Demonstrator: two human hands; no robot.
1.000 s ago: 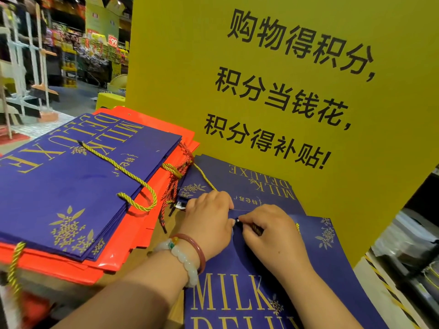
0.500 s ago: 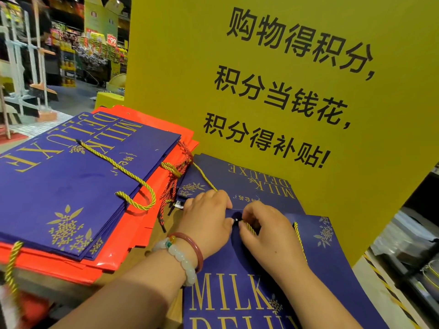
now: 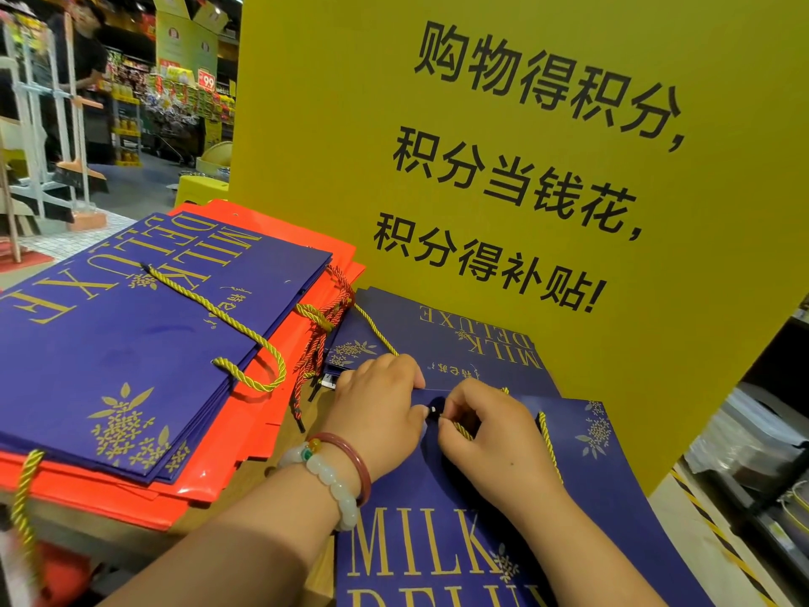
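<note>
**Tight corner, hands at lower centre**

A stack of blue bags (image 3: 109,343) on red bags (image 3: 210,470) fills the left half of the frame, its right edge close beside the hands. At lower centre the left hand (image 3: 381,414) curls over the top edge of the flat blue bag (image 3: 437,519). The right hand (image 3: 490,435), just beside it, pinches the gold cord (image 3: 547,440) at that edge. A second bag (image 3: 459,343) lies just behind. The yellow sign (image 3: 350,124) walls off the upper right, and a shelf (image 3: 766,475) sits at far right.
</note>
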